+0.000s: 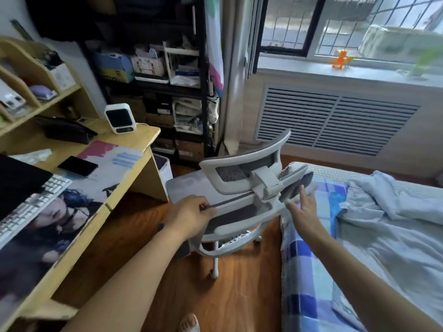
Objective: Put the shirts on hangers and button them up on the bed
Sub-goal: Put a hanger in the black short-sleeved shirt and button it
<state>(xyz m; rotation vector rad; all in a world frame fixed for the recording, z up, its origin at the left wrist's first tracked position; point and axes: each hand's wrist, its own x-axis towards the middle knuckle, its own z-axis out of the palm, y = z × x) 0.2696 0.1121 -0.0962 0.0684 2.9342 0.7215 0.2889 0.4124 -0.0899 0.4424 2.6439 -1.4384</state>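
Shirts: I see pale blue-grey cloth (393,202) lying crumpled on the bed, at its far right part; I cannot tell whether this is a shirt or bedding, and I make out no buttons.
Bed (302,271): it fills the right side of my view, with a blue-and-white checked sheet along its near edge and the pale cloth lying over it further right.
Left hand (189,218): my fingers are curled around the top edge of the chair's lower back section, gripping it.
Right hand (303,209): my fingers are straight and spread, the tips touching the chair's grey armrest pad (296,189), just beside the bed's edge.
Office chair (242,188): white frame with grey mesh, standing between the desk and the bed on the wooden floor (230,291), its headrest tilted towards the window.
Desk (134,168): pale wood, on my left, carrying a printed desk mat (72,204), a white keyboard (28,207), a dark phone (78,166) and a small white device (120,118) near the far corner.
Shelving (167,87): a dark rack of boxes behind the chair.
Window (347,22): barred, above a slatted radiator cover (335,121); an orange object (340,59) stands on the sill.
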